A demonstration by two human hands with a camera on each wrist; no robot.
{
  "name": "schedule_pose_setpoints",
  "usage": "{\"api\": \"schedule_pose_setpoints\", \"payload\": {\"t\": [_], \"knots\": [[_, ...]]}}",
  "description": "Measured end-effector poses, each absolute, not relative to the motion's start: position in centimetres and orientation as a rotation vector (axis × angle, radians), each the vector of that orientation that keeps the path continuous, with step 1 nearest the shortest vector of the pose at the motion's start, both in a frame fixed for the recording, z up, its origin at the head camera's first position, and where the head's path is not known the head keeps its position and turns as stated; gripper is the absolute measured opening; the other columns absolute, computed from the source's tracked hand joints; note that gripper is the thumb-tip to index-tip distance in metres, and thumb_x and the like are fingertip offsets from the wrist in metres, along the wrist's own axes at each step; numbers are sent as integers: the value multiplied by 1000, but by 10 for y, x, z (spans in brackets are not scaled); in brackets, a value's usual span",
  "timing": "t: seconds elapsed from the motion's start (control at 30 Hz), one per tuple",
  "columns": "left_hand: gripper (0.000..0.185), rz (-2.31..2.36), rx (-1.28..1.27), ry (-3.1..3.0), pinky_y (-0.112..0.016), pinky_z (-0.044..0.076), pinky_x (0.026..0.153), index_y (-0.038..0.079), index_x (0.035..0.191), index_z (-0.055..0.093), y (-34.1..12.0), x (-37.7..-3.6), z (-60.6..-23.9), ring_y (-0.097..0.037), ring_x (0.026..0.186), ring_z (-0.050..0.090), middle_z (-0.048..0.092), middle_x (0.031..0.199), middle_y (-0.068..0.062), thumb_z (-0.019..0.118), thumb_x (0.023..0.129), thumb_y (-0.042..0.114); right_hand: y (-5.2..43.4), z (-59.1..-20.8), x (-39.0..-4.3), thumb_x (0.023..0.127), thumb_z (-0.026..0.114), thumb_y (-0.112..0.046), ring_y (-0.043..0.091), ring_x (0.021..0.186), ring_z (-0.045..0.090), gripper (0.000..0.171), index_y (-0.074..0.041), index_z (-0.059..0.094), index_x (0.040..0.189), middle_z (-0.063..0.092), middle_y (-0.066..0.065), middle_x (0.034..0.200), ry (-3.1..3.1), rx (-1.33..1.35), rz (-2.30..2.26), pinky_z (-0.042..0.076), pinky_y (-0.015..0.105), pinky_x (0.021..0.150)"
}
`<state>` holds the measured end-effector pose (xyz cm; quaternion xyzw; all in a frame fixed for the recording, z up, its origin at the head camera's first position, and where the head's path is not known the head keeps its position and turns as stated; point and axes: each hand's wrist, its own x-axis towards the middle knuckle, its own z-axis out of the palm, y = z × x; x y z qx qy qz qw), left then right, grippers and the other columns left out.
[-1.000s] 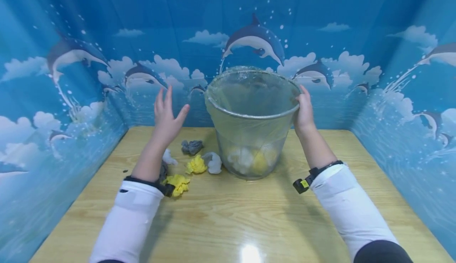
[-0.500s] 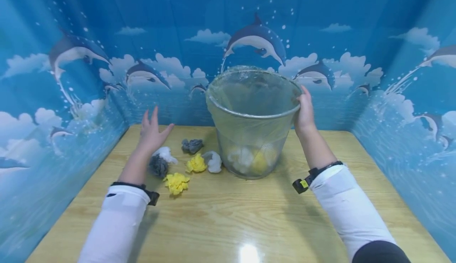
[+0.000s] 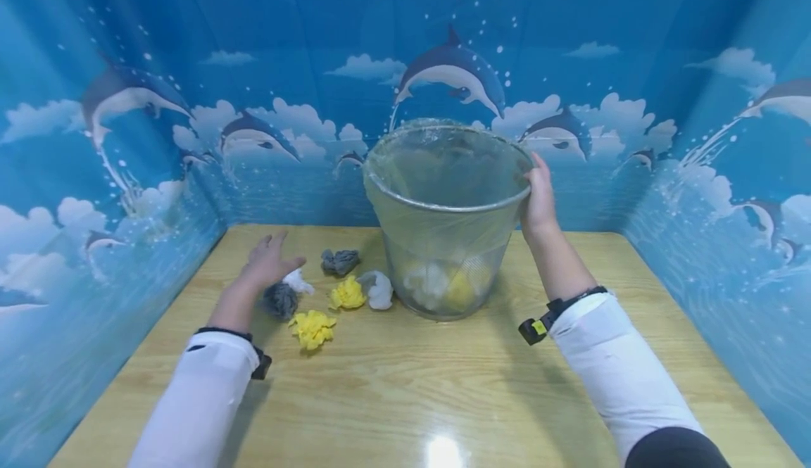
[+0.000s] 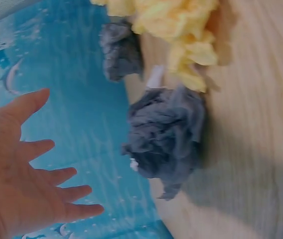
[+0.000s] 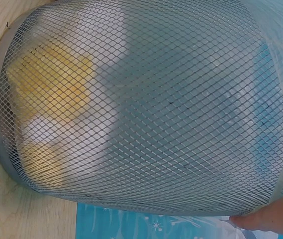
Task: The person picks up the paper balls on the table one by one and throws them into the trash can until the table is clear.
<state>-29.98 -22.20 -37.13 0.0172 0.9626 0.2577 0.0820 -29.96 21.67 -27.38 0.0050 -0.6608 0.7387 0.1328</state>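
Observation:
In the head view, my right hand [image 3: 538,197] grips the right side of the rim of a wire-mesh wastebasket [image 3: 443,207] lined with a clear plastic bag. White and yellow crumpled paper shows through the mesh wall [image 5: 181,124] in the right wrist view. My left hand [image 3: 265,265] hovers with spread fingers at the left, near a dark grey paper ball [image 3: 279,300] and a white one [image 3: 298,282]. Nothing is in its grasp. From the left wrist view, the fingers [image 4: 62,194] are apart from the dark grey paper ball [image 4: 164,132].
Between the left hand and the wastebasket lie two yellow paper balls, one nearer [image 3: 312,329] and one farther [image 3: 348,293]. A grey ball [image 3: 340,262] and a whitish ball [image 3: 380,291] lie beside them. A dolphin-print curtain [image 3: 317,46] encloses the wooden table [image 3: 405,383].
My left hand has moved down and to the left, from beside the wastebasket to the paper balls, fingers still spread. The right hand keeps its grip on the rim, and the wastebasket stays put.

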Motion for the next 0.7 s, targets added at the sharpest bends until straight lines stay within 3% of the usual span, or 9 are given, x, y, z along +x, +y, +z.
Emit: {"api": "schedule_pose_setpoints", "payload": {"t": [0.43,0.7], "knots": [[84,570,66,2784,-70,22,107,-7,150,17,-214,-310,-400,-63,134,14,10,149,-42,65,91,29,219,-276,-300,94,25,-17,21,146,16,64,-17,7,156,7,1,161,-1933,16,2149,19,39,119],[88,437,68,2764,-70,25,105,-5,150,23,-208,-312,-412,-62,134,16,15,149,-40,72,85,28,219,-277,-300,94,26,-17,22,146,15,65,-16,7,156,8,2,161,-1938,51,2139,17,39,119]]}}
